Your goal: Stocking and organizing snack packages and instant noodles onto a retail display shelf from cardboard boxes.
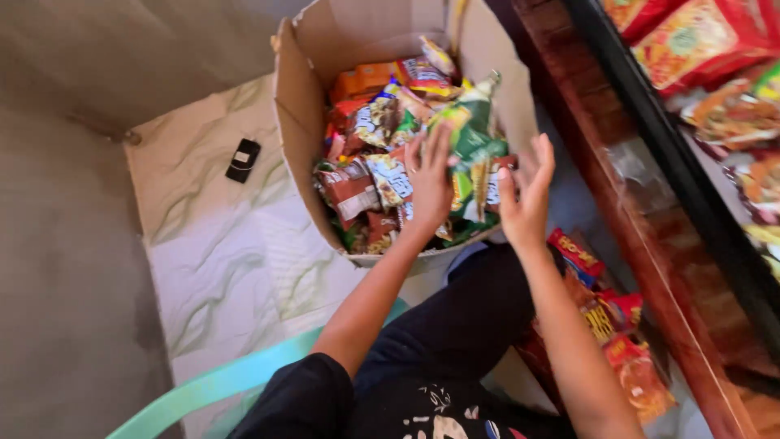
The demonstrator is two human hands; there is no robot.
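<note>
The person's left hand [429,180] reaches into an open brown cardboard box [299,122] and pinches the near end of a strip of green foil snack packets [474,134], which rises from the heap of mixed orange, red and green snack packets [370,142] filling the box. The right hand [526,195] hovers just right of the strip over the box's right wall, palm open and fingers spread, holding nothing. The box stands on a pale crumpled sheet [219,244] spread over the grey floor, with a small black rectangular device [243,160] lying on the sheet to its left. Red snack packets [613,341] lie near right beside a dark wooden shelf frame [650,244].
</note>
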